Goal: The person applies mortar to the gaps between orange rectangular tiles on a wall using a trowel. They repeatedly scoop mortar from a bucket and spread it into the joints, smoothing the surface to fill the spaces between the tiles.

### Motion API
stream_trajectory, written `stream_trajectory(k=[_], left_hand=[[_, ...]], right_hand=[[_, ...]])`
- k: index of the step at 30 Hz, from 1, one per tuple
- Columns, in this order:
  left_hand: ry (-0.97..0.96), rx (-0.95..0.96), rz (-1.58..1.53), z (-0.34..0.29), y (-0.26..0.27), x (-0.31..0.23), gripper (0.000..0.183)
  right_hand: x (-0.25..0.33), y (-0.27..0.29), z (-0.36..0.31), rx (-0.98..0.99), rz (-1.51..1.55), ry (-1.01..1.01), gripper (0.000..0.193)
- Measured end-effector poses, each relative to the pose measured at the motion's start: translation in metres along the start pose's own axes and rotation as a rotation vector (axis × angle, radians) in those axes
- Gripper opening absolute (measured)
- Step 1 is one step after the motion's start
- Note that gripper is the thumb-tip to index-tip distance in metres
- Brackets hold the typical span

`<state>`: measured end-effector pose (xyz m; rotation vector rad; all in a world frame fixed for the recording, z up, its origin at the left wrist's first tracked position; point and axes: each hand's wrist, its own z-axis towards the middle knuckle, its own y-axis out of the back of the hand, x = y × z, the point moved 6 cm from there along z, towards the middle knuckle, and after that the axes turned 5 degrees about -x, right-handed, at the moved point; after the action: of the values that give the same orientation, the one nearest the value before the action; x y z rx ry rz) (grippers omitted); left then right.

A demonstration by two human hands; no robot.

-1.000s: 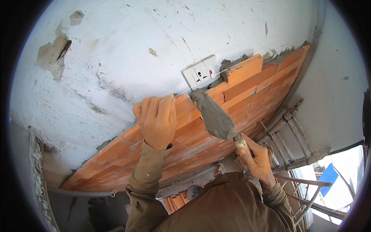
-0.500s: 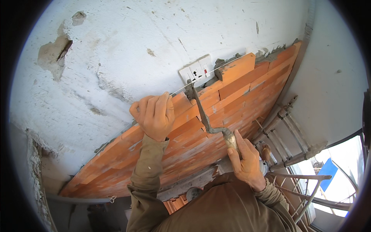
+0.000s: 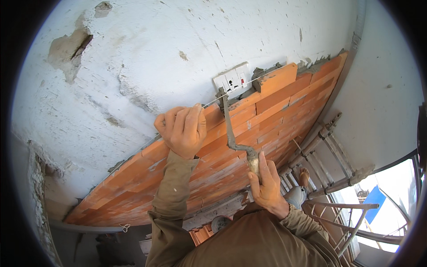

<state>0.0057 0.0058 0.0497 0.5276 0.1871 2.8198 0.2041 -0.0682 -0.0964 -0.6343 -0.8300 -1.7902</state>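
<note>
While your right hand (image 3: 268, 189) wraps round the trowel (image 3: 228, 124) and your left hand (image 3: 183, 131) curls, its hold unclear, a sideways slip could snag the string (image 3: 211, 103) by your left fingertips.

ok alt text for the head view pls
The right hand holds a mortar-smeared trowel at the upper edge of an orange brick wall, near a white socket panel. The curled left hand is beside a thin string.
</note>
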Motion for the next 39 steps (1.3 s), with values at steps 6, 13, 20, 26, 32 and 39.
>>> stream_trajectory(k=[6,13,20,26,32,39], left_hand=[[-0.007,-0.015,-0.005,-0.001,0.000,-0.001,0.014],[-0.001,-0.033,-0.009,0.000,0.000,-0.003,0.011],[0.007,-0.033,0.008,-0.002,0.000,-0.002,0.011],[-0.019,-0.043,-0.001,-0.002,0.000,-0.003,0.013],[-0.021,-0.026,0.013,-0.002,-0.001,-0.002,0.014],[-0.019,-0.017,0.020,-0.002,-0.001,-0.002,0.013]], right_hand=[[0.010,-0.006,-0.001,0.036,0.006,0.023,0.069],[0.037,0.006,0.001,0.164,0.049,-0.069,0.072],[0.046,0.049,0.012,0.354,0.032,-0.115,0.069],[0.044,0.096,0.031,0.322,-0.142,-0.067,0.062],[0.052,0.090,0.048,0.261,-0.142,-0.005,0.062],[0.050,0.083,0.063,0.261,-0.185,0.031,0.058]])
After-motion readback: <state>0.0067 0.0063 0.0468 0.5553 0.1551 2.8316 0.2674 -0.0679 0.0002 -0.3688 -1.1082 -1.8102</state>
